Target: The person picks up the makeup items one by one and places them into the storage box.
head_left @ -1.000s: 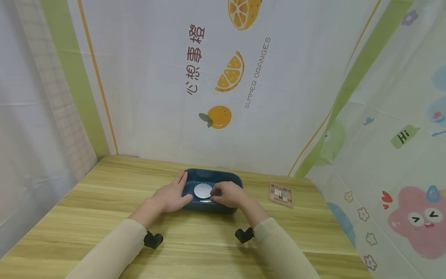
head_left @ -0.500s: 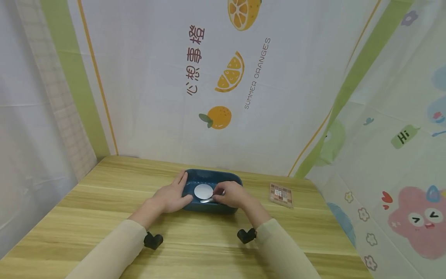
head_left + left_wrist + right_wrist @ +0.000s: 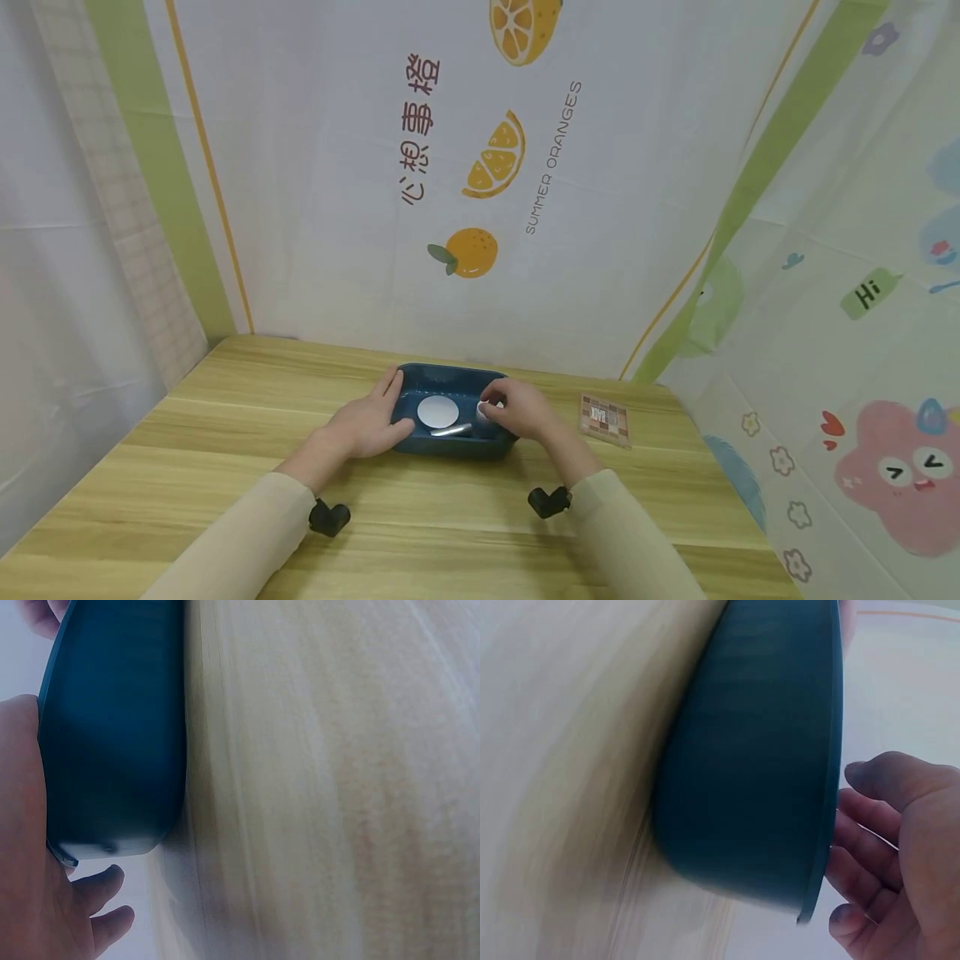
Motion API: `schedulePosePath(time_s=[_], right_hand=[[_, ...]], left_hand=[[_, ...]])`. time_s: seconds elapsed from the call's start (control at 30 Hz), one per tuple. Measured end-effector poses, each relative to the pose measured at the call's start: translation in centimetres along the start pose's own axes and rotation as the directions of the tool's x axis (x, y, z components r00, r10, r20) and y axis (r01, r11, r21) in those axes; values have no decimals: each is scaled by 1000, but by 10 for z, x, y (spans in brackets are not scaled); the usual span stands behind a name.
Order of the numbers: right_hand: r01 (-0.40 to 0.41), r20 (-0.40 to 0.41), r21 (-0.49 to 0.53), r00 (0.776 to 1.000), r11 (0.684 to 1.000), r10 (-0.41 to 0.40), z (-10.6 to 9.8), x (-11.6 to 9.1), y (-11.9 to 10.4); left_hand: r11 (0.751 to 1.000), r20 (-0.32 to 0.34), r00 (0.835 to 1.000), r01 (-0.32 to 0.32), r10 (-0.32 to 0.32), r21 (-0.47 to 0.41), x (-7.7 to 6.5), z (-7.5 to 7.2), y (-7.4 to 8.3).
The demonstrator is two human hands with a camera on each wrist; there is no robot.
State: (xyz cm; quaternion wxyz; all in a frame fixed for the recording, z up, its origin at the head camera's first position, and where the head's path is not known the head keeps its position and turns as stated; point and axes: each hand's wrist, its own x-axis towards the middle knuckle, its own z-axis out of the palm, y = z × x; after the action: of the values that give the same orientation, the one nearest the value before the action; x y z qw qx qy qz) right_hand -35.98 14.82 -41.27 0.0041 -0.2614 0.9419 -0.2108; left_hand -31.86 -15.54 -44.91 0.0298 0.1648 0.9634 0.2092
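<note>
A dark blue rectangular basin (image 3: 453, 448) stands near the far side of the table. My left hand (image 3: 363, 422) grips its left end, with the thumb at the near rim and the fingers along the end wall. A flat white disc (image 3: 438, 412) lies inside, and a slim shiny silver piece (image 3: 451, 430) is in front of it. Over the basin's right end, my right hand (image 3: 519, 408) has bent fingers at a small white thing (image 3: 482, 409), mostly hidden by them. In the right wrist view the basin's wall blocks what is inside, so contact there is unclear.
To the right of the basin, a brown checked flat packet (image 3: 604, 420) lies on the wooden table (image 3: 442, 525). A white cloth with printed oranges (image 3: 330, 233) hangs close behind the table. More printed cloth hangs at the right side.
My right hand has let go of the silver piece, which now lies in the basin, and has moved right to the small white thing. The left hand has stayed put.
</note>
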Motion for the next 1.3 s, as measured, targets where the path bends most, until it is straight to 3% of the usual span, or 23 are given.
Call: schedulePosePath(time_s=[0.23, 0.6, 1.3], right_hand=[[-63, -64, 17, 996, 998, 64, -7, -6, 8], [-131, -191, 51, 972, 990, 138, -16, -18, 25], [-297, -186, 15, 937, 955, 295, -22, -35, 80]], left_hand=[[1000, -4, 1000, -3, 3, -12, -1, -2, 1], [1000, -11, 1000, -3, 3, -15, -3, -3, 4], [1000, 0, 1000, -6, 6, -10, -3, -4, 4]])
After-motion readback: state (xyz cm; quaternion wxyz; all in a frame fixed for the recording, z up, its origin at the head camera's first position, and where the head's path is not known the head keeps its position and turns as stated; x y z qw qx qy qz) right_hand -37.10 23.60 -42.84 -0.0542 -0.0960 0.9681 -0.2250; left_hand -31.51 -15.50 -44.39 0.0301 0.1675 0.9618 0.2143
